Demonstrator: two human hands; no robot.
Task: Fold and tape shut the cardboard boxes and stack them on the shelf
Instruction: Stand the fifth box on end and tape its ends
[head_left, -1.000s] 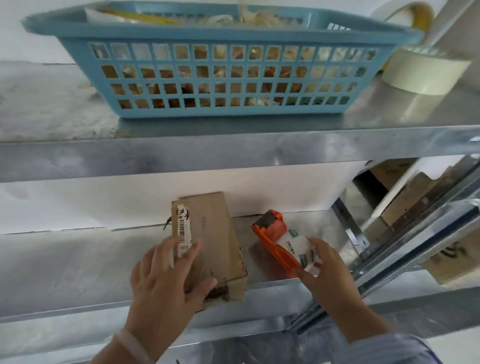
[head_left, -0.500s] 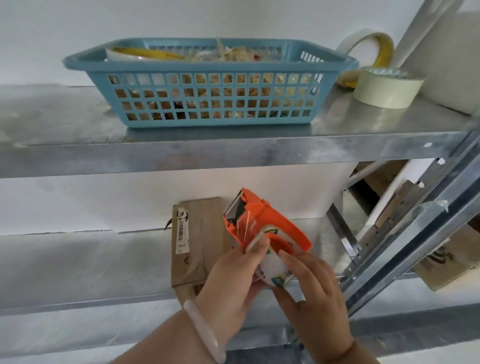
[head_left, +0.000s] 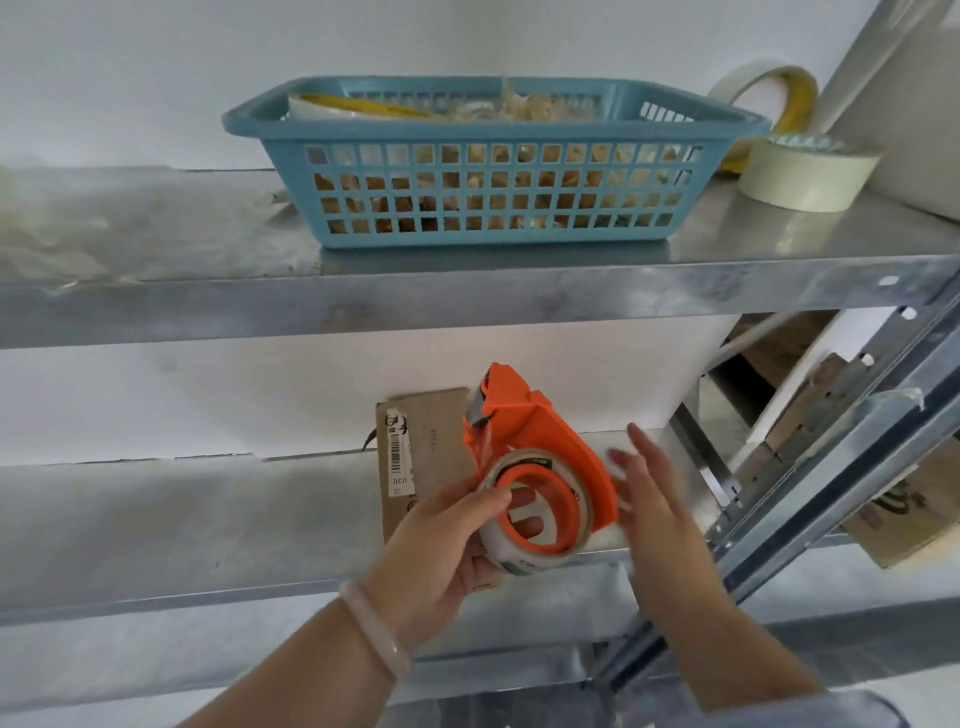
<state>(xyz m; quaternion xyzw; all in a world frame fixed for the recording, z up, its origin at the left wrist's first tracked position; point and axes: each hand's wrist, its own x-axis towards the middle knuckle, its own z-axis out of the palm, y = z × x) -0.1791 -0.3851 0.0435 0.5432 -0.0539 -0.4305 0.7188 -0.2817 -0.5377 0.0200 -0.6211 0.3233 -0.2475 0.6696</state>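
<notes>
Cardboard box (head_left: 426, 441): lies on the lower shelf (head_left: 208, 519) at the middle of the view, its long side running from 12 to 6 o'clock. Its near end is hidden behind the left hand.
Box looks: plain brown and closed on top. A white barcode label (head_left: 399, 452) runs along its 9 o'clock edge.
Tape dispenser (head_left: 524, 431): orange, held in front of the box. The cutter end is at 12 o'clock and the clear tape roll (head_left: 519, 560) at 6 o'clock.
Left hand (head_left: 441, 551): grips the tape dispenser by the roll, thumb over the rim and fingers (head_left: 527, 527) hooked through the orange core. A pale bracelet (head_left: 374, 629) is on the wrist.
Right hand (head_left: 649, 499): at 3 o'clock of the dispenser, fingers straight and spread wide, holding nothing. It is blurred, so contact cannot be told.
Blue basket (head_left: 493, 132): on the upper shelf (head_left: 156, 234), at 12 o'clock of the box. It holds crumpled pale and brownish scraps, and a white roll with a yellow edge at its 10 o'clock corner.
Masking tape roll (head_left: 805, 176): lies flat on the upper shelf, just beside the basket at its 3 o'clock. A pale tape loop (head_left: 769, 88) with a yellow inside stands behind it at 12 o'clock.
Flat cardboard (head_left: 909, 514): beyond the rack's post, at 3 o'clock of the right hand.
</notes>
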